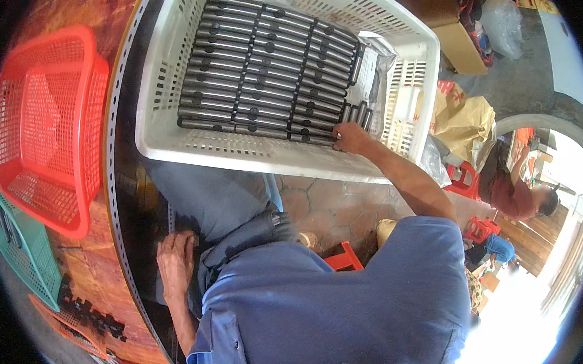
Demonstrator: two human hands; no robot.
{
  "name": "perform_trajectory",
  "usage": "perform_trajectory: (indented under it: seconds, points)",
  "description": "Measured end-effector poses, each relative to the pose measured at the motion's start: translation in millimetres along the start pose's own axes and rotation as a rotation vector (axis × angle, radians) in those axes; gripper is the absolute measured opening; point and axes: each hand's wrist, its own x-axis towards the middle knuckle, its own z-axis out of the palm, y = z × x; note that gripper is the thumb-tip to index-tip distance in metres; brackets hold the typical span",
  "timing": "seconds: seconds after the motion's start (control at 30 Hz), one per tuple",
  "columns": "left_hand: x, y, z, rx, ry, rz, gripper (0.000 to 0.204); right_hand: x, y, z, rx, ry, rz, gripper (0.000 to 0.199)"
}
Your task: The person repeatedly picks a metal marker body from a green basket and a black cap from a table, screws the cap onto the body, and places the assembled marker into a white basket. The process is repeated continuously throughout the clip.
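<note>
A white perforated plastic crate (236, 155) holds rows of shiny metal rods (268, 76) with dark bands and round dark spots along them. My right hand (352, 138) reaches into the crate's near right corner, its fingers closed at the end of the nearest row of rods. Just beyond it, several short rods (361, 114) lie at a different angle from the rest. Low on the left, beside my dark trouser leg, my left hand (175, 259) rests with loosely bent fingers and holds nothing that I can see.
Left of me, a wooden table (89, 261) with a perforated metal edge carries a red basket (48, 130). A green basket (22, 245) and small black parts (96, 317) are nearby. Cardboard (460, 48) and a red stool (465, 179) stand right. Two people are farther off.
</note>
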Motion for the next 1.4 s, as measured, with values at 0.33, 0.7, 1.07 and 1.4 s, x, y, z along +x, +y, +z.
perform_trajectory:
  seconds: [0.33,0.7,1.07,1.4]
  points:
    - [-1,0,-2,-0.033,0.016,-0.037,0.008,-10,2,-16,-0.018,-0.082,-0.072,0.035]
    - [-4,1,-6,-0.036,0.031,-0.052,0.008,-20,-18,-24,-0.311,-0.177,-0.141,0.037]
    - [-13,-2,-2,-0.028,0.076,-0.064,0.012,-15,-7,-10,-0.338,-0.158,-0.177,0.027]
    - [-15,2,0,-0.037,0.037,-0.079,0.011,-17,-5,-14,0.071,-0.027,-0.001,0.020]
